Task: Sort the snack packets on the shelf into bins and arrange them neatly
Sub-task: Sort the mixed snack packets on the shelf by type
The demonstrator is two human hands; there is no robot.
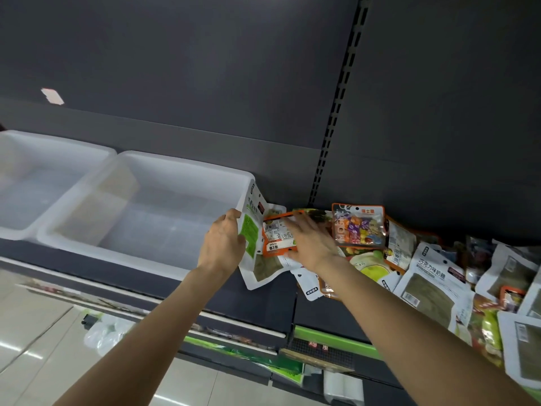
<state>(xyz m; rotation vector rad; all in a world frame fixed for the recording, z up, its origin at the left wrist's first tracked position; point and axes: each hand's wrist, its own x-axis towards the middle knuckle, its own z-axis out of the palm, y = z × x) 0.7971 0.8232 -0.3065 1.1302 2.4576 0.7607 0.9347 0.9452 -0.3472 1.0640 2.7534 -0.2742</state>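
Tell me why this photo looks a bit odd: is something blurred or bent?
Head view: the right hand is smeared by motion blur, its fingers soft over the orange packet; the left hand, gripping the white-and-green packet, is sharper. The wide lens bows the shelf edge and slotted upright. Glare streaks the floor; the back panel is dim.

The right hand (310, 244) is motion-blurred, so its fingers' grip on the orange packet (278, 237) cannot be told. The left bin (44, 177) and the pile's (439, 276) far packets are cut off by the frame edges. Print on the packets is too small to read.
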